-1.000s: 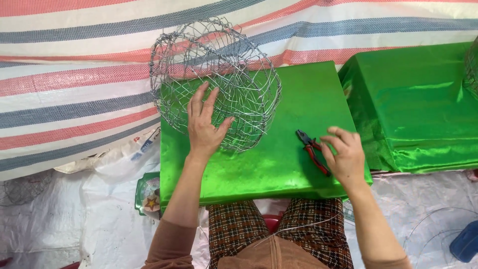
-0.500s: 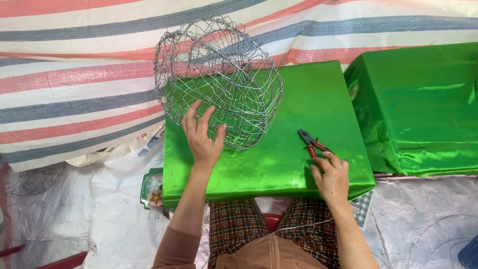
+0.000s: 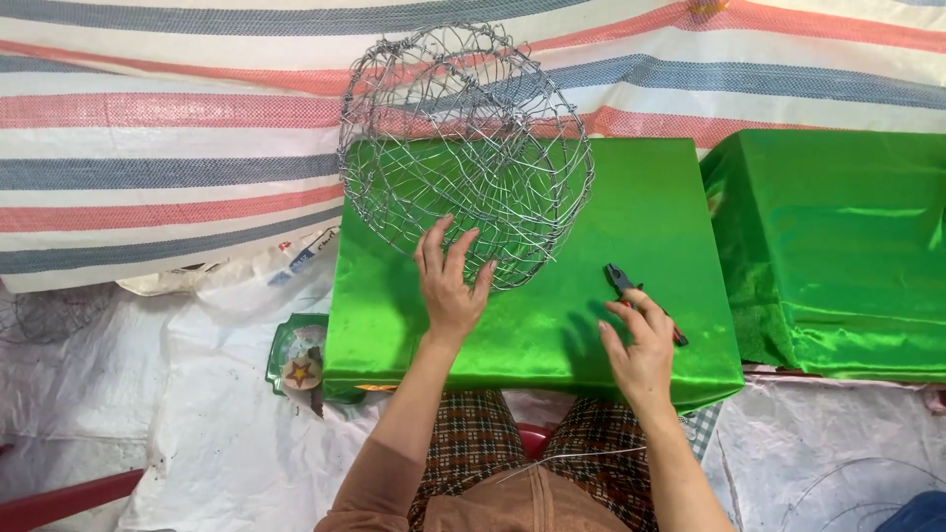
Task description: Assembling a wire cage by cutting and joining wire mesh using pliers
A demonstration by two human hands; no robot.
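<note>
We see a bench [image 3: 591, 325] draped in shiny green cloth, and on it a rounded wire mesh cage [image 3: 463, 148] that sits toward the far left corner, its top rising past the far edge in front of the striped tarp [image 3: 148, 128] behind. Our left hand [image 3: 451, 281] lies flat on the green cloth with its fingers spread wide, the fingertips touching the near lower rim of the cage; it grips nothing. Our right hand [image 3: 641, 347] hovers near the front right part of the bench, open and relaxed, fingers slightly curled, right over the handles of a pair of red-handled pliers [image 3: 631, 291] that lie on the cloth with their dark jaws pointing toward the far edge; we cannot tell whether the fingertips touch the handles, but they are not closed around them. A thin length of wire [image 3: 572, 459] crosses our lap below the front edge. To the right, just beside the bench, stands a second green-draped block [image 3: 838, 236]. Off the left front corner, on the white sheeting [image 3: 197, 414] of the floor, sits a small green tray [image 3: 279, 350] holding a round piece with a star.
</note>
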